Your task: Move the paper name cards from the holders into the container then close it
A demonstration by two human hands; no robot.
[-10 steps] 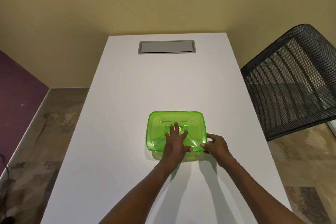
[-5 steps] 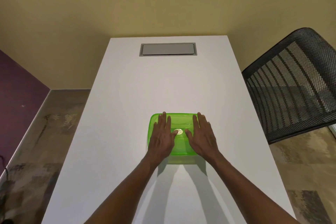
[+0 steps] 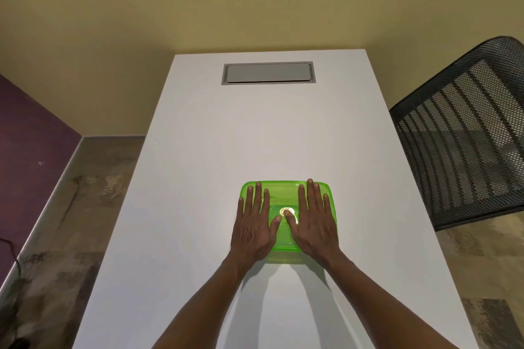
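A translucent green container [image 3: 283,190] sits on the white table [image 3: 198,178], its green lid on top. My left hand [image 3: 255,224] lies flat on the lid's left half, fingers straight and spread. My right hand [image 3: 314,221] lies flat on the right half in the same way. Both thumbs point toward a small round sticker [image 3: 285,211] at the lid's centre. No name cards or holders show; whatever is inside the container is hidden by my hands and the lid.
A grey rectangular cable hatch [image 3: 268,73] is set into the table's far end. A black mesh chair [image 3: 465,133] stands close to the table's right edge. Floor lies to the left, below a purple wall.
A second ago my left hand alone lay on the lid and my right pinched its near right corner. Both hands then moved flat onto the lid and have since spread slightly.
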